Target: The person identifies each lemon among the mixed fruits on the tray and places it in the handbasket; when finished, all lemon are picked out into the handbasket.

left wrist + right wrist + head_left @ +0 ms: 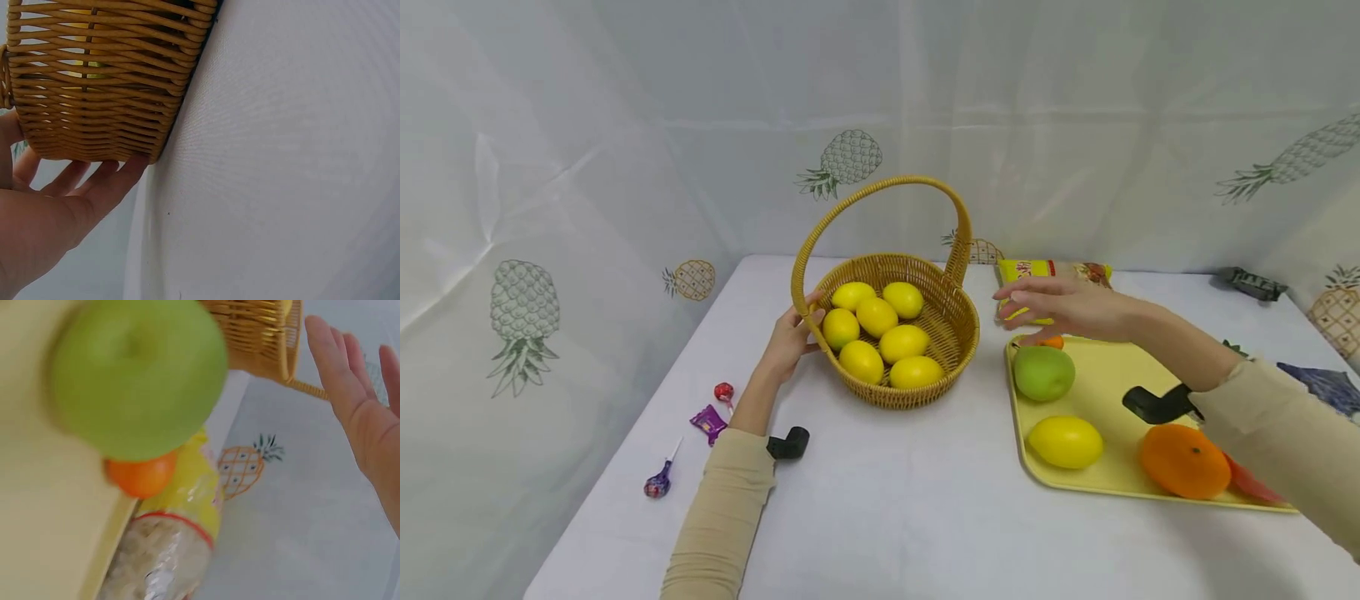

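Note:
A wicker basket (917,398) with a tall arched handle stands mid-table, holding several yellow lemons (904,342), one partly greenish. My left hand (790,337) holds the basket's left side, thumb up at the rim by the handle's base. Its fingers (103,184) lie along the woven outer wall in the left wrist view. My right hand (1060,307) hovers with fingers spread over the far left of a yellow tray (1112,375), holding nothing. Below it on the tray sit a green apple (1044,372), a lemon (1066,442) and a large orange mandarin (1184,461).
Behind the tray lies a yellow snack packet (1026,268). A small orange fruit (142,475) sits behind the apple. Lollipops (657,482) and a purple wrapped candy (709,423) lie at the left; a dark wrapped item (1253,283) is far right. A pineapple-print curtain hangs behind.

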A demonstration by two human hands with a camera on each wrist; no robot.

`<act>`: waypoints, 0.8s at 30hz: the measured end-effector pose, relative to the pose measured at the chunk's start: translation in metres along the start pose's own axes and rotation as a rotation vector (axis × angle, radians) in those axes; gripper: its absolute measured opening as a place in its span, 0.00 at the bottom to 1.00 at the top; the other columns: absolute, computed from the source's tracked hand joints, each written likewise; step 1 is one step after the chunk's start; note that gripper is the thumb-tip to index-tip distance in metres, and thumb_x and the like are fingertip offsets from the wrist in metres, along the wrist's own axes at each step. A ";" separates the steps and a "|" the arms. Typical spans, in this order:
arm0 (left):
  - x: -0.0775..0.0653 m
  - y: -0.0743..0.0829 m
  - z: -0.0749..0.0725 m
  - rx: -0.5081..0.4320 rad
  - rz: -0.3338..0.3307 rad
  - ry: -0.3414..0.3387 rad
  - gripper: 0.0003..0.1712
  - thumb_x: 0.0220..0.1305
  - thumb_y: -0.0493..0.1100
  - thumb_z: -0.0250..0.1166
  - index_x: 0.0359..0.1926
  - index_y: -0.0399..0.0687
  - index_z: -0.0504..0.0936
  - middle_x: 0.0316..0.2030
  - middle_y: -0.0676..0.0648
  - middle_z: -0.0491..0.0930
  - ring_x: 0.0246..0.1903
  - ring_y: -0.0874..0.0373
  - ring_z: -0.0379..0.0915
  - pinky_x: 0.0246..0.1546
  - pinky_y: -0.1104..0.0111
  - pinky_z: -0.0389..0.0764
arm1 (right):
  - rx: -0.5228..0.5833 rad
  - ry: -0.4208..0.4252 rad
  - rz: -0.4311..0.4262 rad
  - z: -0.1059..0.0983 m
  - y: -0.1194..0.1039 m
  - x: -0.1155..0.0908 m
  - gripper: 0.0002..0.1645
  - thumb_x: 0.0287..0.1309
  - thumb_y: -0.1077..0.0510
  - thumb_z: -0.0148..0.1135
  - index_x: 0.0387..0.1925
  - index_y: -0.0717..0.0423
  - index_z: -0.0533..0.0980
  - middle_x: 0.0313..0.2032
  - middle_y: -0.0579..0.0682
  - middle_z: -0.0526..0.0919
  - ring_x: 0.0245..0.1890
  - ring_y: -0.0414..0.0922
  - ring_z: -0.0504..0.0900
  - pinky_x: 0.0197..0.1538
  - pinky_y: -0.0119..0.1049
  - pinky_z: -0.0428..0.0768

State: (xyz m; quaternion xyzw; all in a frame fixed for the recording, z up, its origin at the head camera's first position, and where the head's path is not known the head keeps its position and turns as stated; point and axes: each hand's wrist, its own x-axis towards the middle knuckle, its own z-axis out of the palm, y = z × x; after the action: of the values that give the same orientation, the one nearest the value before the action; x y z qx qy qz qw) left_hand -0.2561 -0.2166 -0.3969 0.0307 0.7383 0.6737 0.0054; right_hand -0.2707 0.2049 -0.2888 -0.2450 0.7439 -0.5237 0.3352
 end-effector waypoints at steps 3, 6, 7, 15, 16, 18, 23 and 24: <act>0.000 0.000 0.000 0.002 0.000 0.006 0.28 0.76 0.43 0.50 0.73 0.48 0.60 0.72 0.40 0.53 0.66 0.41 0.56 0.55 0.46 0.72 | -0.052 -0.056 0.043 -0.001 0.014 -0.022 0.27 0.75 0.54 0.46 0.68 0.62 0.59 0.63 0.66 0.64 0.60 0.55 0.72 0.57 0.50 0.75; 0.000 0.001 0.000 -0.001 -0.007 0.007 0.27 0.76 0.42 0.50 0.73 0.48 0.60 0.72 0.41 0.53 0.66 0.42 0.57 0.55 0.46 0.73 | -0.099 -0.114 0.068 0.001 0.029 -0.040 0.26 0.74 0.57 0.47 0.68 0.62 0.61 0.63 0.66 0.65 0.60 0.58 0.70 0.57 0.48 0.75; 0.000 0.001 0.000 -0.004 -0.009 0.008 0.27 0.76 0.42 0.50 0.73 0.49 0.60 0.72 0.41 0.53 0.66 0.43 0.57 0.55 0.46 0.73 | -0.108 -0.130 0.078 0.002 0.033 -0.045 0.26 0.73 0.57 0.47 0.68 0.62 0.61 0.63 0.65 0.65 0.60 0.58 0.70 0.57 0.46 0.76; 0.000 0.004 0.002 -0.011 -0.011 0.009 0.27 0.76 0.41 0.49 0.73 0.48 0.60 0.72 0.41 0.53 0.65 0.42 0.58 0.54 0.47 0.74 | -0.327 -0.153 0.132 0.018 0.058 -0.073 0.25 0.70 0.54 0.53 0.66 0.54 0.67 0.62 0.56 0.71 0.61 0.59 0.68 0.59 0.49 0.70; 0.000 0.004 0.002 -0.008 -0.008 0.008 0.27 0.76 0.41 0.49 0.73 0.47 0.60 0.72 0.41 0.53 0.65 0.42 0.58 0.54 0.46 0.74 | -0.365 -0.144 0.128 0.021 0.060 -0.074 0.25 0.69 0.53 0.55 0.65 0.53 0.68 0.61 0.54 0.72 0.60 0.58 0.68 0.58 0.52 0.69; 0.000 0.004 0.002 -0.004 -0.007 0.007 0.27 0.76 0.41 0.49 0.73 0.47 0.60 0.72 0.41 0.53 0.65 0.42 0.57 0.54 0.46 0.73 | -0.405 -0.130 0.125 0.026 0.063 -0.076 0.26 0.67 0.51 0.58 0.64 0.51 0.70 0.60 0.53 0.73 0.59 0.58 0.69 0.57 0.58 0.68; 0.001 0.001 0.001 -0.005 -0.016 0.004 0.28 0.76 0.42 0.50 0.73 0.49 0.59 0.72 0.42 0.53 0.65 0.43 0.58 0.55 0.46 0.73 | -0.431 -0.129 0.105 0.038 0.071 -0.075 0.30 0.61 0.49 0.65 0.64 0.45 0.70 0.62 0.52 0.70 0.59 0.58 0.67 0.59 0.66 0.63; 0.002 0.001 0.001 -0.006 -0.018 0.004 0.28 0.76 0.42 0.50 0.73 0.49 0.60 0.72 0.43 0.53 0.65 0.43 0.58 0.55 0.46 0.73 | -0.432 -0.134 0.097 0.040 0.072 -0.075 0.31 0.59 0.49 0.66 0.64 0.45 0.70 0.62 0.52 0.70 0.58 0.58 0.66 0.59 0.66 0.62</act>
State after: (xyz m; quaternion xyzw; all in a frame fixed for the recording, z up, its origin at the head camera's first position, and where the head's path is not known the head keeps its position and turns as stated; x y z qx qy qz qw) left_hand -0.2575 -0.2157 -0.3957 0.0225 0.7366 0.6758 0.0102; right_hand -0.1926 0.2579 -0.3477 -0.3092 0.8257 -0.3184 0.3482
